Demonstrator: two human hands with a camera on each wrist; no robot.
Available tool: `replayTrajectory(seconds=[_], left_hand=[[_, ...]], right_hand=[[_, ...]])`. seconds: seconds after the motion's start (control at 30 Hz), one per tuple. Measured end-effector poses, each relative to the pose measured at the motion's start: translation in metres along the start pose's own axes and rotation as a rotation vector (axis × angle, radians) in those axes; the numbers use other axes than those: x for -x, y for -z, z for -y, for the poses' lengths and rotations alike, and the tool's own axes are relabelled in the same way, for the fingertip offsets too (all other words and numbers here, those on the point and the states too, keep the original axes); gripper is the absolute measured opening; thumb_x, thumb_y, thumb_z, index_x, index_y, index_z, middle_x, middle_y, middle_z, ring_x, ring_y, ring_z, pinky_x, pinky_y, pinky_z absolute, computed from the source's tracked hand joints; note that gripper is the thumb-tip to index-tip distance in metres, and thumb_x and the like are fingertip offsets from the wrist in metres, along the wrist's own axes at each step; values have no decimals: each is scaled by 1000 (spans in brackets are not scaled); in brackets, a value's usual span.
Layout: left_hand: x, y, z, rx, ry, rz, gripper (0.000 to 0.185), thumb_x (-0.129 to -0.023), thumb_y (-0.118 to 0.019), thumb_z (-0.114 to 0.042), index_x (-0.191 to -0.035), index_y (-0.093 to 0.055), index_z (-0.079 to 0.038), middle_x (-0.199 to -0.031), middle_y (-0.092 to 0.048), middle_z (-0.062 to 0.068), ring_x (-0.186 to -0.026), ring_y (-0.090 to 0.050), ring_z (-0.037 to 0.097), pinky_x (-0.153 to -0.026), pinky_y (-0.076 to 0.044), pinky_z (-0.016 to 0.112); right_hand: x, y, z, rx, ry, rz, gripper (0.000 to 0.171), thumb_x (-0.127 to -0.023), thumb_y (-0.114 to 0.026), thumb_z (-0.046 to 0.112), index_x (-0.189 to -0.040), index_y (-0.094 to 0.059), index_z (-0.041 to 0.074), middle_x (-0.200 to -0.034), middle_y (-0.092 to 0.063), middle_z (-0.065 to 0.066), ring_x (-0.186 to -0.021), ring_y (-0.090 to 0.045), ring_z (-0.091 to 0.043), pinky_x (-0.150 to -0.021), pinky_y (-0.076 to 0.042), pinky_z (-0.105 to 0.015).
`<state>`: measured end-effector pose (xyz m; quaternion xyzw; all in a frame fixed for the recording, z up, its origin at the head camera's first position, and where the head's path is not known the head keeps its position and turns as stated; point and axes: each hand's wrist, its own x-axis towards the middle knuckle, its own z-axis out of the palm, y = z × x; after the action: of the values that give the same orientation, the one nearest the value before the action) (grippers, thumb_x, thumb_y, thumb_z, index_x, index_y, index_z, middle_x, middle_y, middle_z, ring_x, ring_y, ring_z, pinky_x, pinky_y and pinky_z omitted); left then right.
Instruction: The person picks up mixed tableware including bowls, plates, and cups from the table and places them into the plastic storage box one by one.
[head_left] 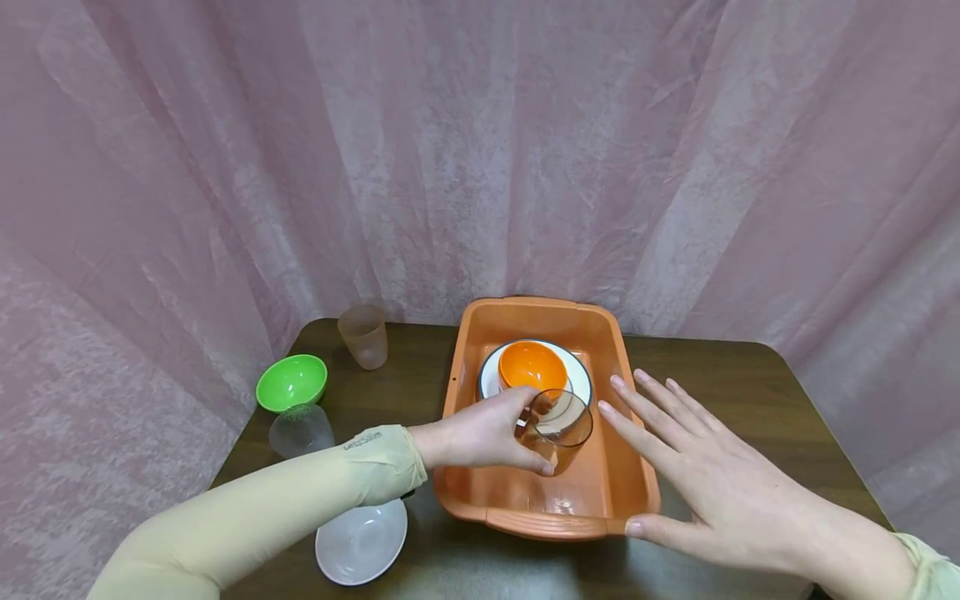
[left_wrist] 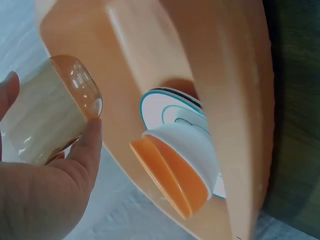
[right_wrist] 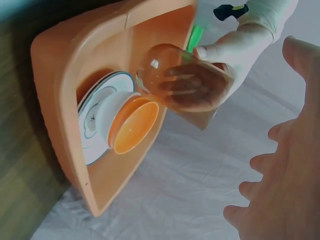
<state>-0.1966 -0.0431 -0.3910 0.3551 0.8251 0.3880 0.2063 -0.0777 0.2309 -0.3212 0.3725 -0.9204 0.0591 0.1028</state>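
My left hand [head_left: 483, 429] grips a clear brown glass [head_left: 570, 429] by its side, above the orange basin [head_left: 551, 523]. Inside the basin, a white bowl [left_wrist: 195, 145] sits on white plates [right_wrist: 90, 142] with a dark rim line. An orange bowl [head_left: 531, 367] is nested in that white bowl, apparently with another orange one in it. My right hand [head_left: 712, 483] hovers by the basin's right wall, its fingers straight and spread, holding nothing. In the left wrist view, thumb and fingers wrap the glass [left_wrist: 50, 110] from both sides.
Left of the basin, a green bowl [head_left: 292, 383] stands near the table edge beside a clear textured cup [head_left: 296, 429]. A pinkish translucent cup [head_left: 364, 337] is at the back left. A white bowl [head_left: 362, 542] lies at the front left, partly under my left forearm. Pink curtains [head_left: 480, 150] hang behind.
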Motion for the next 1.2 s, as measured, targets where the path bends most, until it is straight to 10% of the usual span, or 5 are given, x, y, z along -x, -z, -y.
replayTrajectory(seconds=[0.4, 0.9, 1.2], left_hand=[[-30, -20, -3, -200, -15, 146, 69, -73, -95, -34, -124, -58, -6, -108, -62, -3, -92, -56, 8, -82, -47, 18], [-53, -43, -1, -157, 102, 318, 72, -74, -95, -24, -130, -53, -6, -125, -62, 5, -97, -56, 7, -90, -48, 17], [-57, -57, -7, -83, 141, 372, 73, -75, -93, -12, -135, -52, -10, -99, -58, -1, -81, -63, 10, -75, -56, 22]], right_hand=[[13, -2, -8, -19, -24, -17, 100, -89, -70, 63, -164, -24, 15, -171, -15, -10, -156, -10, -36, -125, -2, -39], [19, -6, -11, -32, -45, -27, 100, -88, -72, 61, -164, -25, 16, -170, -16, -9, -156, -11, -33, -123, -1, -27], [20, -7, -12, -37, -59, -20, 99, -89, -71, 61, -165, -24, 17, -171, -16, -8, -156, -12, -33, -123, -1, -27]])
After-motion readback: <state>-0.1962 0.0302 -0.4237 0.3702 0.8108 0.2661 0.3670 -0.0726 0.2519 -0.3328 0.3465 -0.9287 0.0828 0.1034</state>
